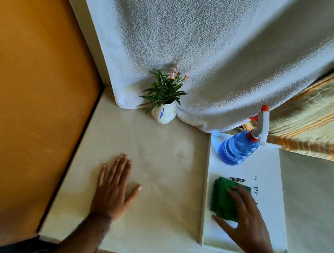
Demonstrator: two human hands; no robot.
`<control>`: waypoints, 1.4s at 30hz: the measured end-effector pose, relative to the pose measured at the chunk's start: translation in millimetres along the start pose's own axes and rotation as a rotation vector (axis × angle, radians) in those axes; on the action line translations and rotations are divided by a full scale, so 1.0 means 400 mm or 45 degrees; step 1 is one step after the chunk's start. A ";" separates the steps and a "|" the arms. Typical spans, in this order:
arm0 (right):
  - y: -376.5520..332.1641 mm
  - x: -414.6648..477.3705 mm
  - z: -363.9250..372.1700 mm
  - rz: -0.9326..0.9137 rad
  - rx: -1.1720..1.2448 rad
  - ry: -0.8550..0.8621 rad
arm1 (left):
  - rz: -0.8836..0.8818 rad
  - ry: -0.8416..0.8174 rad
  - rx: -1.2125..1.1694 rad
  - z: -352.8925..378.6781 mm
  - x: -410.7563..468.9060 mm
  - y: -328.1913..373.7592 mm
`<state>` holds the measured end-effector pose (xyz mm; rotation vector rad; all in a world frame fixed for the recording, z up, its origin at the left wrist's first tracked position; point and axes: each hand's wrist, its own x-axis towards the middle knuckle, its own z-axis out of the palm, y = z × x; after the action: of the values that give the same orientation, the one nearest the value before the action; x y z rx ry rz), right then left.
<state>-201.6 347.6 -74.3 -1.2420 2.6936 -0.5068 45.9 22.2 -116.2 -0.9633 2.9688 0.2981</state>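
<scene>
Cream table, flower vase at back, white board right

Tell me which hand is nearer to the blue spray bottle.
Right. The right hand rests on the green cloth in front of the spray bottle; the left hand lies flat on the table, far to its left.

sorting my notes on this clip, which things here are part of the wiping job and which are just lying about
In the job: green cloth under the right hand, white board with dark marks, spray bottle.
Just there: flower vase, white towel, striped cloth; left hand rests flat on the table.
</scene>
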 end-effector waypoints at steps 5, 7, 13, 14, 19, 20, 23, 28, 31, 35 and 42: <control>0.010 -0.009 0.007 -0.118 -0.104 -0.034 | 0.006 0.013 0.002 0.000 -0.001 -0.002; 0.002 -0.002 0.002 -0.129 -0.142 0.011 | 0.009 0.018 0.003 -0.001 -0.003 -0.001; -0.088 0.035 -0.027 -0.082 0.004 0.197 | 0.017 0.040 -0.009 0.000 -0.001 0.002; -0.124 0.058 -0.029 -0.192 0.027 0.219 | 0.013 0.035 -0.010 0.000 0.001 0.001; -0.320 0.241 0.006 -0.674 0.078 0.167 | 0.009 0.044 -0.019 0.005 0.000 -0.003; -0.347 0.284 0.017 -0.753 0.050 0.157 | 0.015 0.047 -0.020 0.008 0.000 -0.003; -0.406 0.406 0.044 -0.900 -0.020 0.171 | 0.027 0.067 0.001 0.017 -0.001 -0.007; -0.447 0.553 0.051 -0.974 -0.094 0.245 | 0.025 0.081 0.033 0.022 0.001 -0.009; -0.429 0.600 0.054 -1.014 -0.121 0.245 | 0.024 0.079 0.047 0.023 -0.001 -0.011; -0.395 0.631 0.063 -1.036 -0.085 0.188 | 0.021 0.079 0.056 0.024 0.000 -0.010; -0.372 0.644 0.087 -1.019 0.006 0.022 | 0.011 0.064 0.078 0.022 0.002 -0.010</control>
<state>-254.5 53.8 -49.0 -2.2965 2.0951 -0.5886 47.0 20.3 -125.8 -0.9658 3.0083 0.1846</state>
